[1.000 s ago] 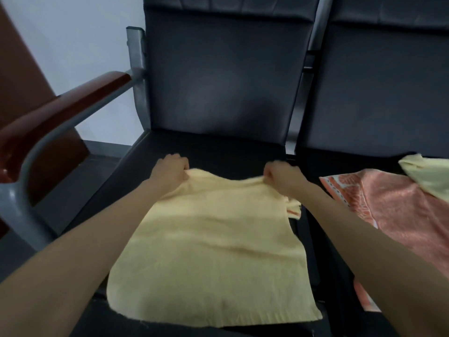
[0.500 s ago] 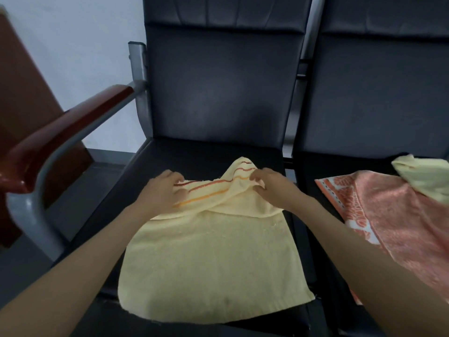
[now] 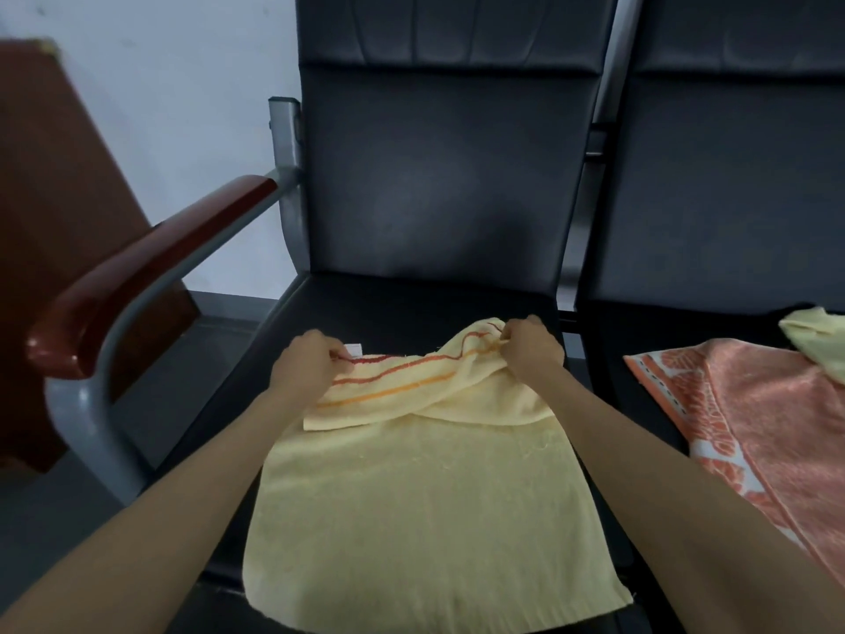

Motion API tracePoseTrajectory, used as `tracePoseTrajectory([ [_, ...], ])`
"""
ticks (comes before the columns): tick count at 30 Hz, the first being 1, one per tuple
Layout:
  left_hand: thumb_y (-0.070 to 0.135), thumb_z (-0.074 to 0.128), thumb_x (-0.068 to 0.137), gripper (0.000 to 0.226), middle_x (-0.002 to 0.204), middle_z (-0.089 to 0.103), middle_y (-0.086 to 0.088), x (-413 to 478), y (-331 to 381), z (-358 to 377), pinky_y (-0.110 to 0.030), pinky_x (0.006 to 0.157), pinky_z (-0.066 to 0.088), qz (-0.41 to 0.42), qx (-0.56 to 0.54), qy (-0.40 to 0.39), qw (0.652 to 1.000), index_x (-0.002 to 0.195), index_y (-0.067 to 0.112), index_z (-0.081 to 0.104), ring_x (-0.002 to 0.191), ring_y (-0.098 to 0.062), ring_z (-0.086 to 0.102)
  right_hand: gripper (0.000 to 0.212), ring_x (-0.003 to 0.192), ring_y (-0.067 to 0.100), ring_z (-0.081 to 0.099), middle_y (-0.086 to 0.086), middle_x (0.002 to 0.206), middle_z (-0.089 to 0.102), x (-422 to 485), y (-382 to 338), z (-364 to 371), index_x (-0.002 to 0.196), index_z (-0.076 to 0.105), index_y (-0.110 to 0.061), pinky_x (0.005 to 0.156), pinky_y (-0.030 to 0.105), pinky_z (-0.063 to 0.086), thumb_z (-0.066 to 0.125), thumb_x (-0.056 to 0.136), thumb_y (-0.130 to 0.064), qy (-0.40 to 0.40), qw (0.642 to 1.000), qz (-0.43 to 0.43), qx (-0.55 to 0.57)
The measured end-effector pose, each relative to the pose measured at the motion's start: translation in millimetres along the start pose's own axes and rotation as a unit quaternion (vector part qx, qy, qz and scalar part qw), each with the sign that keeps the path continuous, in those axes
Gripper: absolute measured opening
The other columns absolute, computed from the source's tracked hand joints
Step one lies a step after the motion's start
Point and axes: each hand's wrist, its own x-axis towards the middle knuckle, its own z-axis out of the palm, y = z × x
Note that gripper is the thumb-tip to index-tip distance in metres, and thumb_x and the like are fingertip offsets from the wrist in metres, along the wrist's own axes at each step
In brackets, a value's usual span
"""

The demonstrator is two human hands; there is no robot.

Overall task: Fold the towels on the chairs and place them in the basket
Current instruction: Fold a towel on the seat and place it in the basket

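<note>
Yellow terry cloth covered most of the dark chair seat (image 3: 411, 308) in front of you: the yellow towel (image 3: 425, 519) lay flat there, its near edge reaching the seat's front rim. Your left hand (image 3: 308, 366) had its fingers pinched shut on the towel's far edge, beside a small white label (image 3: 354, 349). Your right hand (image 3: 532, 347) was closed on the same edge further along, lifting it so the red and orange stripes (image 3: 411, 375) faced up as a flap over the flat part. Beside that seat, on the neighbouring chair, an orange patterned towel (image 3: 754, 418) was spread, with a pale yellow cloth (image 3: 816, 336) resting on its far corner. On the seat's other side stood a reddish wooden armrest (image 3: 151, 267).
</note>
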Motion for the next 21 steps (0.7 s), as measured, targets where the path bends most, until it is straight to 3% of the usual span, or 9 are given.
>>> tracePoseTrajectory([
  [4,0.024,0.065,0.088,0.013,0.09,0.066,0.007,11.5,6.5,-20.7,-0.032,0.08,0.052,-0.011,-0.102,0.055,0.993,0.079,0.03,0.072,0.084,-0.009,0.06,0.013,0.076,0.019,0.052,0.002,0.101,0.052,-10.5,5.4,-23.8,0.103,0.055,-0.013,0.062,0.03,0.04,0.047,0.093,-0.015,0.128,0.974,-0.043,0.181],
  [7,0.019,0.057,0.091,0.015,0.084,0.063,0.009,23.4,22.5,-37.5,-0.033,0.083,0.05,-0.021,-0.127,0.078,0.989,0.085,0.024,0.069,0.089,-0.014,0.059,0.007,0.066,0.017,0.052,0.002,0.08,0.055,-14.1,3.0,-51.6,0.097,0.05,-0.012,0.058,0.033,0.046,0.046,0.091,-0.013,0.119,0.951,-0.04,0.281],
  [12,0.012,0.044,0.095,0.017,0.103,0.064,-0.007,52.0,53.8,-60.3,-0.036,0.076,0.052,0.01,-0.152,0.156,0.976,0.101,0.022,0.056,0.08,-0.022,0.061,0.013,0.082,0.023,0.063,0.003,0.088,0.06,-4.3,-3.9,-79.2,0.102,0.047,-0.017,0.075,0.043,0.056,0.045,0.093,-0.008,0.176,0.907,-0.045,0.379],
  [14,0.011,0.043,0.094,0.037,0.119,0.056,-0.006,61.8,58.3,-58.9,-0.036,0.08,0.045,0.039,-0.145,0.134,0.979,0.129,0.024,0.04,0.093,-0.025,0.055,0.031,0.094,0.018,0.057,0.005,0.119,0.053,-2.3,-3.3,-78.0,0.117,0.045,-0.02,0.079,0.035,0.05,0.046,0.09,-0.005,0.188,0.916,-0.087,0.344],
  [15,0.013,0.045,0.094,0.055,0.131,0.047,-0.006,64.5,57.2,-52.1,-0.036,0.087,0.042,0.051,-0.121,0.095,0.987,0.143,0.023,0.024,0.105,-0.027,0.05,0.044,0.101,0.017,0.053,0.006,0.138,0.04,-3.4,-1.6,-72.1,0.129,0.04,-0.02,0.082,0.03,0.045,0.048,0.089,-0.003,0.167,0.935,-0.106,0.293],
  [17,0.026,0.051,0.09,0.079,0.152,0.021,-0.01,61.4,52.7,-30.9,-0.039,0.104,0.034,0.057,-0.039,0.023,0.997,0.152,0.018,0.002,0.13,-0.033,0.035,0.062,0.116,0.024,0.047,0.009,0.154,0.015,-7.9,3.5,-54.2,0.146,0.026,-0.015,0.088,0.03,0.041,0.053,0.091,-0.007,0.085,0.976,-0.111,0.166],
  [19,0.043,0.047,0.086,0.081,0.155,0.007,-0.011,47.4,44.5,-6.6,-0.042,0.112,0.027,0.053,0.047,-0.042,0.997,0.152,0.02,0.007,0.138,-0.035,0.023,0.055,0.126,0.028,0.043,0.01,0.152,0.023,-15.3,7.5,-35.0,0.143,0.034,-0.012,0.098,0.032,0.039,0.055,0.093,-0.018,0.006,0.99,-0.124,0.06],
  [21,0.039,0.051,0.091,0.064,0.153,0.017,-0.01,23.0,39.0,10.3,-0.038,0.111,0.029,0.047,0.089,-0.096,0.99,0.147,0.019,0.028,0.138,-0.03,0.027,0.039,0.125,0.026,0.043,0.006,0.142,0.039,-29.9,7.8,-22.9,0.132,0.05,-0.016,0.101,0.034,0.039,0.054,0.094,-0.025,-0.068,0.987,-0.143,0.021],
])
